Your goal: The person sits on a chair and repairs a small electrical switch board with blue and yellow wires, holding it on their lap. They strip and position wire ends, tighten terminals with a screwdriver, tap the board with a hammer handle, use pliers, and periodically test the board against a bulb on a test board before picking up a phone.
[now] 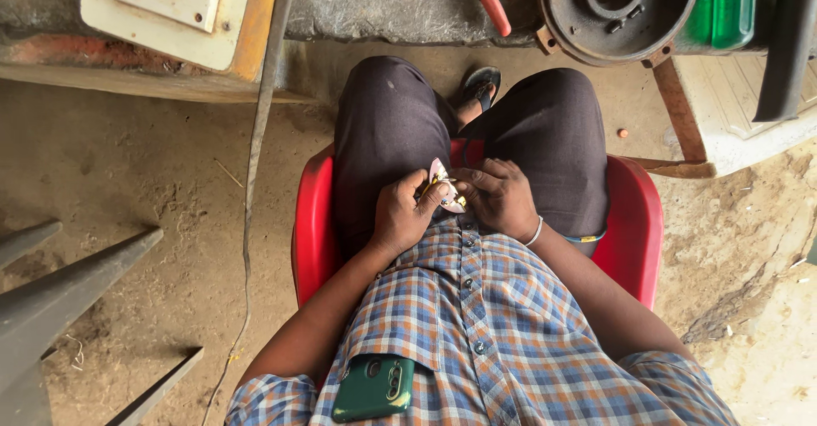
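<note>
The head camera looks straight down on a person seated in a red plastic chair (634,222) on a dirt floor, wearing a blue-and-orange checked shirt (477,324) with a green phone (374,388) in its chest pocket. Both hands meet over the lap. The left hand (400,217) and the right hand (502,198) together clasp a small pale, flat electrical part with brass-coloured contacts (447,192), held between the thighs just above the shirt hem. Each hand's fingers are closed on it from its own side, the left thumb pressing near the contacts; what the fingertips do on the far face is hidden.

By the look of it, the step in hand is close fingertip work on the part's contacts, turning or pressing them. Any next move would call for a steady pinch from one hand while the other works, since the part is small and unsupported above the lap.

On the stone ledge ahead lie red-handled pliers (494,5), a round rusty metal housing (617,5), a green plastic tool handle (732,5) and a cream switchboard plate (166,9).
</note>
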A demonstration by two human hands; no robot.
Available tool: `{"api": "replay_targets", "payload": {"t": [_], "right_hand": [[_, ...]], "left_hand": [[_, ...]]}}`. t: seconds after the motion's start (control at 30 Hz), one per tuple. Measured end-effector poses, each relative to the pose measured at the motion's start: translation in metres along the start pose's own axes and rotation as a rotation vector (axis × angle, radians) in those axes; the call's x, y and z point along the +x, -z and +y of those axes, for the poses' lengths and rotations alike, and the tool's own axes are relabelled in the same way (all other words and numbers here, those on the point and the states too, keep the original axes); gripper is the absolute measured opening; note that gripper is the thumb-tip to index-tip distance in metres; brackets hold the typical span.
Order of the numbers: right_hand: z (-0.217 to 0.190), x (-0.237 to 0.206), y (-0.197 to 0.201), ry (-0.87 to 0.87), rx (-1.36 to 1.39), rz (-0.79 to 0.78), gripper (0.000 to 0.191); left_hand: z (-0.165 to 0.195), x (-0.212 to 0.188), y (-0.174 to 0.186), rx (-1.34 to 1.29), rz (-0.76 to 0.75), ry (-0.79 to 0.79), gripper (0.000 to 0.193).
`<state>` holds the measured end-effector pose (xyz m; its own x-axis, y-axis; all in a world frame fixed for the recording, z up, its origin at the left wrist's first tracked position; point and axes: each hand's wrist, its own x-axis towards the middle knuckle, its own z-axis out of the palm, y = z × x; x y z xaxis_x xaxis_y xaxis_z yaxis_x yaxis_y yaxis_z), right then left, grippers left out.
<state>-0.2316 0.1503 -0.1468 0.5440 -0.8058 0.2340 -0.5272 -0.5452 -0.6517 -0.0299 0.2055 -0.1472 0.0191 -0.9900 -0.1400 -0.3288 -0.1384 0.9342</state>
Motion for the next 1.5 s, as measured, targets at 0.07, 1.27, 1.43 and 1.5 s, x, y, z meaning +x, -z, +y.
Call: {"api": "replay_targets", "payload": {"t": [0.07, 1.27, 1.43, 1.5], "right_hand": [[-0.003, -0.001, 0.002, 0.017, -0.057, 0.032, 0.022], [-0.001, 0.001, -0.006, 0.099, -0.029, 0.122, 0.021], [-0.006, 0.004, -0.009, -0.043, 0.077, 0.129, 0.021], [-0.007, 0.005, -0.009, -0.108, 0.116, 0.107, 0.02]], "left_hand": [[0.003, 0.0, 0.003, -0.014, -0.024, 0.011, 0.04], [-0.002, 0.006, 0.0, -0.051, -0.012, -0.072, 0.029], [-0.003, 0.015, -0.003, -0.117, 0.005, -0.089, 0.03], [-0.003, 0.017, -0.004, -0.143, 0.0, -0.07, 0.03]]}}
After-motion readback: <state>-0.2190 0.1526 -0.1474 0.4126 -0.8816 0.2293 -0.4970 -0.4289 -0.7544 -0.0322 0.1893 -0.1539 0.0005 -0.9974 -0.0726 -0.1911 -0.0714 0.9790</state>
